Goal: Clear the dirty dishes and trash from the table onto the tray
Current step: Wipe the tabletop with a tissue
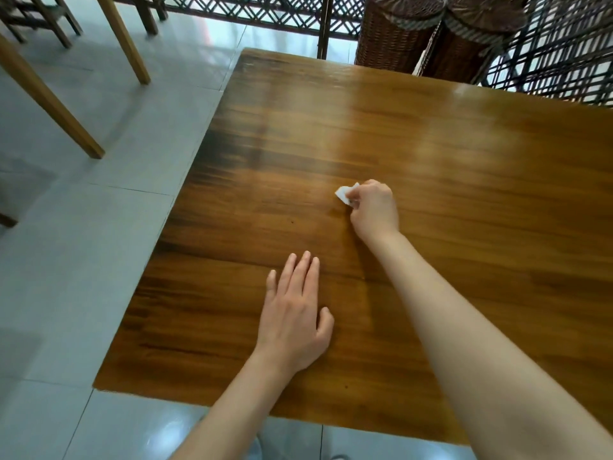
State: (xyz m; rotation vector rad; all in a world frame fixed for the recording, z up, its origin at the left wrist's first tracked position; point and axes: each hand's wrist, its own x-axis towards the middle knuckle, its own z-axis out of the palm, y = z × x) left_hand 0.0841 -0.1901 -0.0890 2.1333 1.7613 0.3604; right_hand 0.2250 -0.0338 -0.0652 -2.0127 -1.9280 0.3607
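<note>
From the head view, the wooden desk (431,144) fills most of the picture, its left edge running diagonally from the far corner down toward the near left corner, and its near edge crossing just in front of the person's forearms. The right hand (374,210) is out near the middle of the desk, knuckles up, its fingers (356,197) curled and pinching a small white scrap of paper (345,193) at or just above the wood; the frame is slightly blurred there, so I cannot tell whether the scrap touches the surface. The left hand (295,313) lies flat on the desk nearer the body, palm down, fingers straight and close together, thumb out to the side, holding nothing. The two hands are well apart, with bare wood between them and broad bare wood to the right and beyond the right hand toward the far edge.

Left of the desk is pale tiled floor (83,227), with wooden chair legs (49,104) standing on it well clear of the desk's left edge. Beyond the far edge stand two wicker baskets (391,38) close beside each other, against a dark lattice screen (265,11).
</note>
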